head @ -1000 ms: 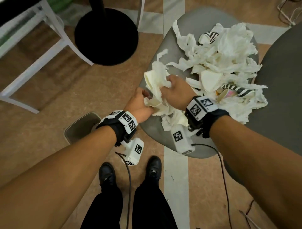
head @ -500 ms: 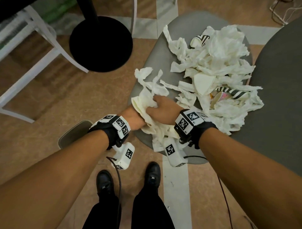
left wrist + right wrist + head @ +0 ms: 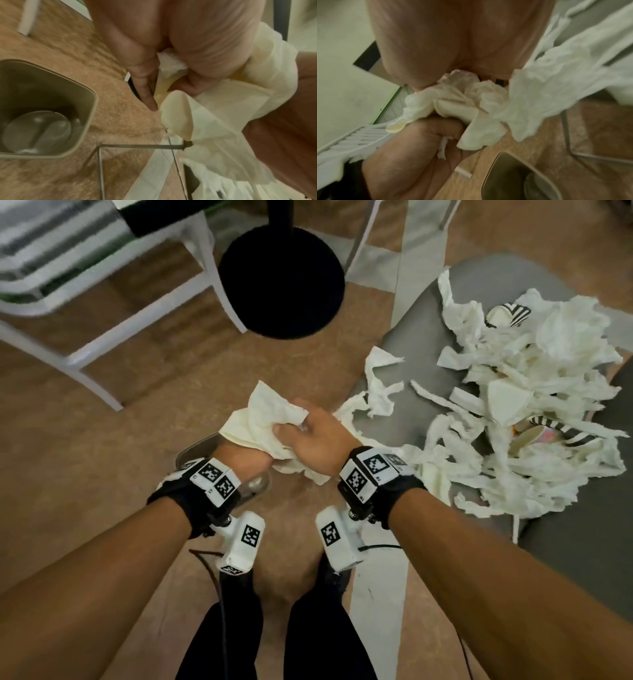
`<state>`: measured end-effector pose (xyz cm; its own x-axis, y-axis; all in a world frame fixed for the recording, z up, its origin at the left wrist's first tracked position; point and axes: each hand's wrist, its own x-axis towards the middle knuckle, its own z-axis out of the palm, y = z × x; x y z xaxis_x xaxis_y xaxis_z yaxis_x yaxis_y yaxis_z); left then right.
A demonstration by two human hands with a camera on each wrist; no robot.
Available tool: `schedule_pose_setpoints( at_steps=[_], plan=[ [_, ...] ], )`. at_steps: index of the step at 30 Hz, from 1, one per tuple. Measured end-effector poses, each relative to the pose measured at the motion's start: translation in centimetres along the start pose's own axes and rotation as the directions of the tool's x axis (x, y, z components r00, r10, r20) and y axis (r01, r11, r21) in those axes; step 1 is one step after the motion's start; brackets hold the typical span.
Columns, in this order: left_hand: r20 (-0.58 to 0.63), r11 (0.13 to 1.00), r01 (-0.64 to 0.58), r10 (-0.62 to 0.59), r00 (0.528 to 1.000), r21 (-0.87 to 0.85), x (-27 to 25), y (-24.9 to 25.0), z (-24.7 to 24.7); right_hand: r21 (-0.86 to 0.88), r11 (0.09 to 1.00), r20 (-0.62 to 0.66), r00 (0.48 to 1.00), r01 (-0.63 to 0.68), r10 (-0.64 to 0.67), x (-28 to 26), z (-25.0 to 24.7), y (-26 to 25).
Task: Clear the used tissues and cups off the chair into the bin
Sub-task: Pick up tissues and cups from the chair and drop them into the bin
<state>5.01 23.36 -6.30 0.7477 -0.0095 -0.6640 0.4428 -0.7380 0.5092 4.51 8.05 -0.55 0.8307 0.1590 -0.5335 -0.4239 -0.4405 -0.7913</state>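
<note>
Over the tan floor [image 3: 102, 481], just off the grey chair [image 3: 404, 330], the left hand [image 3: 245, 462] and right hand [image 3: 313, 440] both clutch one wad of tissues [image 3: 263, 419], near the open bin [image 3: 42, 108] (something pale already lies inside). Most of the job seems left: a big heap of tissues and striped cups [image 3: 513, 419] covers the seat. A white frame chair [image 3: 113, 313] and a black round base [image 3: 281, 282] stand beyond.

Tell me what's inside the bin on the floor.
The left wrist view shows a clear plastic cup lying at the bottom of the bin. In the head view, the left hand covers most of it.
</note>
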Motion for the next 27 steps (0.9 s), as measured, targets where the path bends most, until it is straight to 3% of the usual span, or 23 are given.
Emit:
schedule_pose_setpoints(
  at_steps=[3,7,10,15,22,25,27],
  plan=[
    [-0.036,0.996,-0.089,0.09,0.995,0.015,0.2,-3.2,-2.3,0.057,0.998,0.071,0.997,-0.02,0.016,1.2,5.4,-1.3],
    [-0.134,0.986,0.112,-0.128,0.983,-0.125,0.9,-9.7,-4.5,-0.087,0.996,0.047,0.999,0.006,-0.002,4.5,12.2,-0.2],
    [-0.149,0.978,0.042,-0.073,0.986,-0.205,2.9,-13.8,-4.7,-0.107,0.994,-0.003,1.0,-0.029,0.029,7.0,14.8,1.8],
    [-0.172,0.956,-0.027,-0.024,0.985,-0.291,6.1,-18.0,-3.3,0.049,0.995,-0.085,0.992,-0.089,0.093,11.3,17.1,5.7],
    [0.046,0.976,0.038,-0.029,0.999,-0.216,8.7,-22.1,-1.1,0.145,0.969,-0.294,0.927,-0.199,0.234,15.5,19.9,10.4],
    [-0.004,0.979,0.006,-0.007,1.0,-0.202,9.0,-23.2,-0.9,0.145,0.96,-0.266,0.925,-0.24,0.271,16.1,21.0,11.7],
    [-0.124,0.984,-0.012,-0.01,0.992,-0.178,9.3,-23.8,-0.8,0.043,0.954,-0.218,0.929,-0.297,0.299,16.3,21.7,12.5]
  ],
)
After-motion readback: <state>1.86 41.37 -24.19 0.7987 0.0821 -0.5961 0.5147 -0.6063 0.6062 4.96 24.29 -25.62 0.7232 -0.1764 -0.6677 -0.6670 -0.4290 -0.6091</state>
